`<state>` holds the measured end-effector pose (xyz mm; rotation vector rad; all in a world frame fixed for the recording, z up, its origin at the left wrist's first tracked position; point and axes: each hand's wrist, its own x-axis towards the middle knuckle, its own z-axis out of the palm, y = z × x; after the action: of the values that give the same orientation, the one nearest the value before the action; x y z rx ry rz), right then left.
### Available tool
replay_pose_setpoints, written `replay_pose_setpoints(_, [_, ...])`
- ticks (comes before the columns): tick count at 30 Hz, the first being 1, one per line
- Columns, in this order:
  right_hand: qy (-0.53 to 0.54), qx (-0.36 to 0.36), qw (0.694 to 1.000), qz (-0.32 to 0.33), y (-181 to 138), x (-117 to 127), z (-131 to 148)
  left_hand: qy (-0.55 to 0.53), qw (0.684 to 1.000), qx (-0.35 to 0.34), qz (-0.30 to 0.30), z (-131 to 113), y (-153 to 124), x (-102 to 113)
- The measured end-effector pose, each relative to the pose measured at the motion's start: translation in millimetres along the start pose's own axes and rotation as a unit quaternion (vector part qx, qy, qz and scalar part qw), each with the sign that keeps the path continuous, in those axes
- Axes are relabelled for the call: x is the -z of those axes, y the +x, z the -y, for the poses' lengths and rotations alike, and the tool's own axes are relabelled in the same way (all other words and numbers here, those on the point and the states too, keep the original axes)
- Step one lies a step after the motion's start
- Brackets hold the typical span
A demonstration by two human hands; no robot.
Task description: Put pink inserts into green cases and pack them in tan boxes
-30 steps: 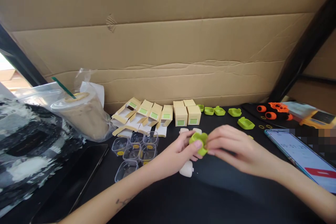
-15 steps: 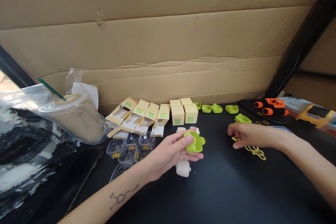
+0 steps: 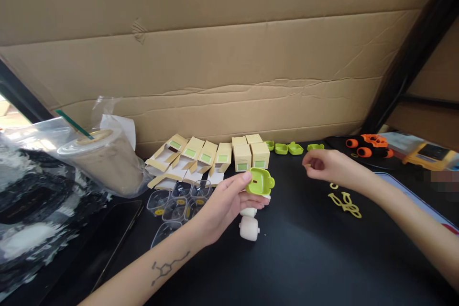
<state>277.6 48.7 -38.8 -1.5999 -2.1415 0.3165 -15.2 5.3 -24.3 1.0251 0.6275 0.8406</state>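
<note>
My left hand (image 3: 229, 201) is closed on a small lime-green tray-like cup (image 3: 261, 182) with rounded tabs, its hollow and a small slot facing me. White rounded blocks with a small nub, such as the white block (image 3: 248, 228), stand on the table just below that hand. My right hand (image 3: 322, 165) is raised to the right with its fingers pinched; a sliver of a yellow-green ring shows at the fingertips, mostly hidden. Beneath its wrist lie several loose yellow-green rings (image 3: 347, 205), some joined in loops.
Small cardboard boxes (image 3: 242, 155) and opened ones (image 3: 193, 153) stand at the back, near more green cups (image 3: 295, 148). Clear plastic cups (image 3: 175, 209), a phone (image 3: 118, 229) and a bagged drink (image 3: 107, 162) are left. An orange toy car (image 3: 373, 143) sits right.
My right hand has risen from the rings, moving slightly left, and its fingers have closed; one ring has left the table. My left hand has shifted a little up and left, tilting the green cup.
</note>
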Motion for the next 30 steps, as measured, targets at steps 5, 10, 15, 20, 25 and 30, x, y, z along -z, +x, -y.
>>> replay_pose_setpoints(5, [0.168, 0.040, 0.979, -0.111, -9.2, -3.1, 40.3, -0.006, 1.000, 0.014, -0.008, 5.5, 1.4, -1.8])
replay_pose_setpoints(10, [0.277, 0.067, 0.943, -0.170, -27.3, -13.7, 76.7, -0.018, 1.000, 0.017, -0.006, 11.0, 1.1, -2.4])
replay_pose_setpoints(15, [0.289, 0.123, 0.930, -0.191, -39.4, -27.4, 94.5, -0.027, 0.999, 0.021, 0.012, 9.3, -2.2, -7.5])
replay_pose_setpoints(20, [0.167, 0.198, 0.943, -0.208, -42.9, -37.0, 98.6, -0.038, 0.997, 0.065, 0.009, 10.7, -6.0, -11.6])
replay_pose_setpoints(25, [0.108, 0.221, 0.943, -0.224, -45.8, -39.2, 103.3, -0.010, 0.998, 0.067, 0.016, 15.9, -9.1, -11.4])
replay_pose_setpoints(30, [0.104, 0.238, 0.940, -0.223, -47.8, -37.9, 105.1, -0.014, 0.998, 0.054, 0.023, 15.7, -8.7, -11.9])
